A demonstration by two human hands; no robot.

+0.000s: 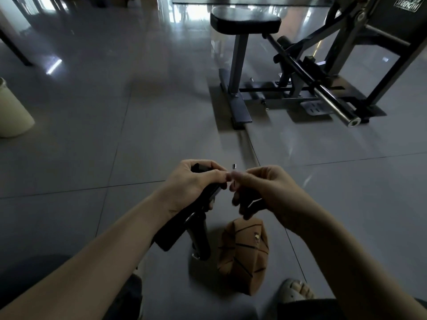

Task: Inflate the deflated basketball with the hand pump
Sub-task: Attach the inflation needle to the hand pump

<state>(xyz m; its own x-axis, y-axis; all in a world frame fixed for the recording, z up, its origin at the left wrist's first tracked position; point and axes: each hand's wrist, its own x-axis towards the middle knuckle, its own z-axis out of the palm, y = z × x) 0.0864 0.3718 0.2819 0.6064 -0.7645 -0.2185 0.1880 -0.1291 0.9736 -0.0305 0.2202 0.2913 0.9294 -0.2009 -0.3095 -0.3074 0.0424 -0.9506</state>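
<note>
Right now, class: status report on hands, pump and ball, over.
Left hand grips pump. Right hand pinches metal needle by pump's upper end. Basketball collapsed on floor, untouched. Nothing blocking it.

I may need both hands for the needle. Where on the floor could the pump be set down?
Bare floor stretches between the bucket and the gym machine, ahead of the left hand. Another bare patch lies right of the right hand. Below the hands it is crowded: the basketball and sandal sit close.
</note>
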